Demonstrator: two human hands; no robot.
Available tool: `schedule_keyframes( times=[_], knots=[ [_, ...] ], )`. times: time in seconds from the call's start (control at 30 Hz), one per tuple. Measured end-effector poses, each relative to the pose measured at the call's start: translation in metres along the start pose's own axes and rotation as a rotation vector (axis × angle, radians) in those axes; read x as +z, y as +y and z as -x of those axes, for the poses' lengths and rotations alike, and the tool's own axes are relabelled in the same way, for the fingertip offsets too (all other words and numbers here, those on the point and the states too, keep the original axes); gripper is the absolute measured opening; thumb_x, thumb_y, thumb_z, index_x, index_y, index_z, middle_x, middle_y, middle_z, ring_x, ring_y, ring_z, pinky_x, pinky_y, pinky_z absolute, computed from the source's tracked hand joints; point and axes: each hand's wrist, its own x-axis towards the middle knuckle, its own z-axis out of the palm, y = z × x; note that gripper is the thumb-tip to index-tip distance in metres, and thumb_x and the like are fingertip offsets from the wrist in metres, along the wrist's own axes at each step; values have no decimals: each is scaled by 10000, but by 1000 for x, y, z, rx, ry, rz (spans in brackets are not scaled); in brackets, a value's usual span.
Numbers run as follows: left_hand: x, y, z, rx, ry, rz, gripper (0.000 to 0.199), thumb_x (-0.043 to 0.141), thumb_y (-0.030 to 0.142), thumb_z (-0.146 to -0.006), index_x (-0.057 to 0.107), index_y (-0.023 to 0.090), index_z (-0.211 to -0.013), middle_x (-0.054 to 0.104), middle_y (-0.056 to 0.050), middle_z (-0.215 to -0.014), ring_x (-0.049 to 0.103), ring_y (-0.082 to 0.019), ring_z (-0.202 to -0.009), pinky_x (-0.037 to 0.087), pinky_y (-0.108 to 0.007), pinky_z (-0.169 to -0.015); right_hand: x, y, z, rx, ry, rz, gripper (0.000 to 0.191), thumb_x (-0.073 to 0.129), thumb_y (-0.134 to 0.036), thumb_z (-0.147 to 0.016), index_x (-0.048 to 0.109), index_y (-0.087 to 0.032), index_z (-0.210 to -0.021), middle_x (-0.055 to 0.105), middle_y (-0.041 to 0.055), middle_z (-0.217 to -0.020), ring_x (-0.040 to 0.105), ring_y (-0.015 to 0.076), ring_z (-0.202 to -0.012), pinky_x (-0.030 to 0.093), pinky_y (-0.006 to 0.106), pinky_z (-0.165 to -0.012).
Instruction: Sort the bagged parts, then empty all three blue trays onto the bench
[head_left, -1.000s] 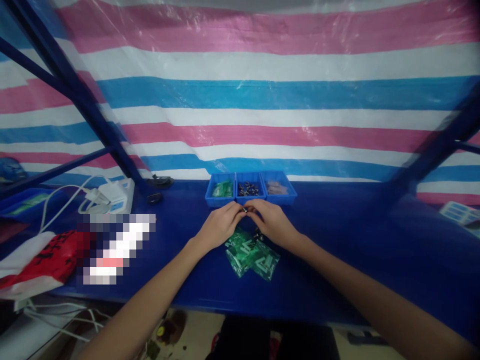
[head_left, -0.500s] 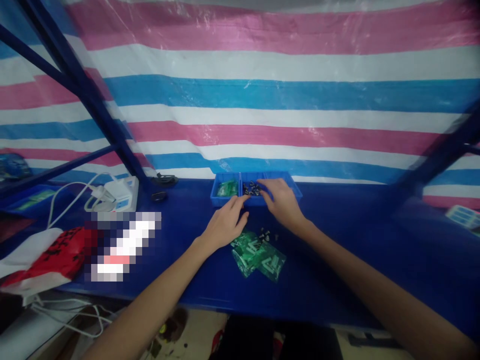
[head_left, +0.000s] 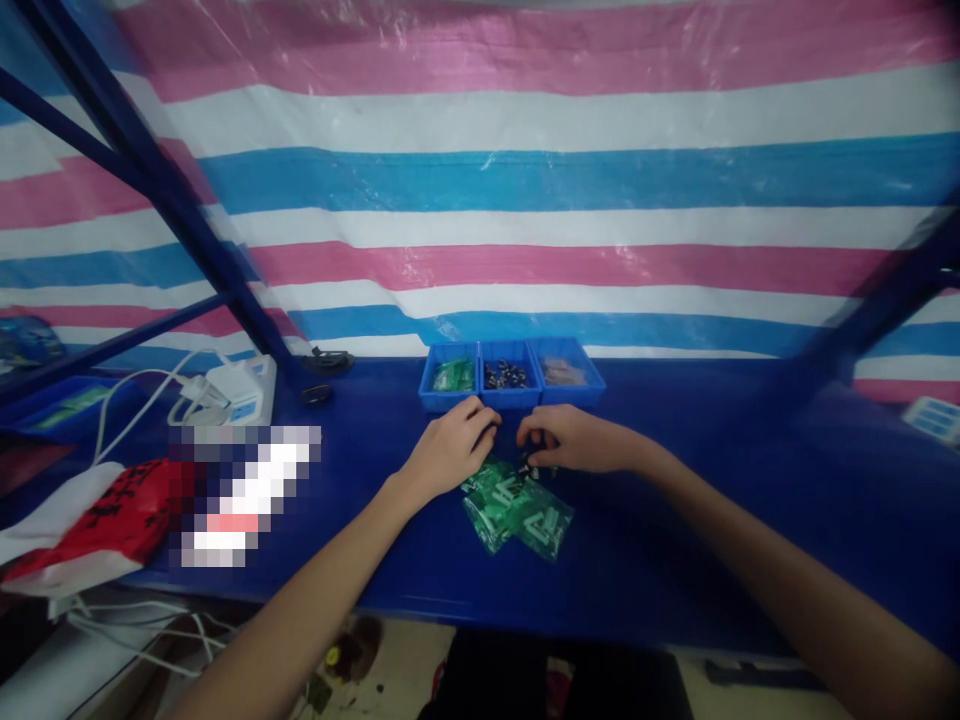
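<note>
My left hand (head_left: 452, 443) rests on the table in front of the blue bins, fingers curled in with the thumb close to them. Whatever is in its grasp is hidden. Beyond it stand a blue bin of green packets (head_left: 453, 376) and another with small dark and silver screw-like parts (head_left: 505, 375). My right hand (head_left: 576, 438) is low over the table, fingers bent downward and closed at a few loose small dark parts (head_left: 529, 468). I cannot make out what those fingers grip. Just nearer lie clear-green plastic packets (head_left: 517, 510) with pale strips inside.
A third blue bin (head_left: 568, 373) holds brownish pieces. To the left are a white power strip (head_left: 251, 392) with cables, a small black object (head_left: 316, 394) and a red and white bag (head_left: 131, 515). Blue metal frame posts (head_left: 202, 240) rise beside a striped sheet.
My right hand has drawn back from the middle and right bins to the loose parts on the table, its fingers curling in. My left hand has stayed nearly in place.
</note>
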Motion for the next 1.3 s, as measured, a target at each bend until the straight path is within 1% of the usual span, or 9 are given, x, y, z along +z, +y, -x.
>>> schedule_keyframes(
  times=[0.13,0.27,0.37,0.47,0.67,0.83,1.1,1.3],
  knots=[
    [1,-1,0,9,3,10,213,433,232,-1024,612,196,-1133,605,-59,-1079,638,-176,-929,541,-281,-706,6,-2,1,23,-48,-43,114,648,-108,-817,700,-200,-859,622,-23,-667,570,128,-591,406,231,-541],
    [1,-1,0,10,0,16,209,433,226,-1023,616,195,-1118,608,-59,-1075,639,-177,-937,537,-278,-717,10,-10,1,8,-22,-22,99,643,-96,-816,667,-192,-806,598,-28,-651,542,121,-589,377,231,-542],
    [2,-1,-1,5,-14,8,204,437,230,-1024,617,200,-1116,606,-57,-1086,637,-177,-939,534,-282,-734,13,-14,0,-9,20,7,125,644,-58,-798,642,-182,-793,587,-30,-666,524,115,-600,371,229,-559],
    [2,-1,-1,4,-24,3,207,436,240,-1026,618,205,-1115,603,-55,-1071,636,-178,-929,532,-282,-736,16,-15,-1,-35,71,-11,151,622,-28,-798,623,-178,-783,576,-35,-665,513,108,-589,371,224,-560],
    [0,0,-1,12,-44,12,188,451,240,-1017,628,210,-1074,601,-49,-1013,633,-177,-902,524,-277,-728,23,-10,-6,-66,140,-48,134,633,-53,-832,642,-176,-779,610,-28,-671,560,119,-611,395,234,-598],
    [2,-1,0,24,-47,-5,167,485,247,-1001,636,209,-1060,603,-47,-985,630,-185,-898,525,-286,-724,28,-10,-9,-81,217,-52,138,657,-50,-822,641,-179,-776,639,-26,-700,587,121,-629,419,240,-628],
    [0,0,-1,29,-52,-8,195,498,292,-1011,640,190,-1100,614,-53,-1009,634,-198,-941,536,-308,-743,24,-12,-10,-19,403,-110,93,704,-99,-816,679,-187,-798,699,-16,-737,635,128,-666,447,240,-636],
    [-1,-1,-1,44,-45,14,198,489,303,-1030,637,181,-1081,617,-53,-1017,632,-194,-962,531,-304,-771,25,-13,-11,-13,431,-138,106,725,-85,-802,688,-182,-822,712,-12,-765,630,121,-669,455,236,-639]
  ],
)
